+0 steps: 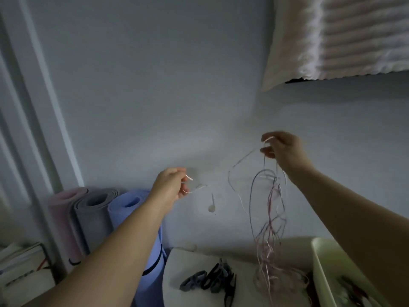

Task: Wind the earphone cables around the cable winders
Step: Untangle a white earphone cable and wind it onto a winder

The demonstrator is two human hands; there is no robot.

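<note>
Dim room corner, low light.
A pale grey-blue wall (155,85) is filling most of the frame. A white door frame (37,103) is running down the left, and pink, grey and blue rolled mats (93,218) are standing at lower left. A pleated blind (363,36) is hanging at upper right, and a white table (177,269) is showing at bottom centre.

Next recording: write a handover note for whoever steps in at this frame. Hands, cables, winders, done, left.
Left hand pinches one white cable, an earbud dangling nearby.
Right hand holds up the tangled cable bundle, which hangs to the table.
Dark winders lie piled on the table, untouched; the bin to the right holds blurred items.
Done: nothing visibly wound. Left: free one cable, wind it, repeat.
</note>
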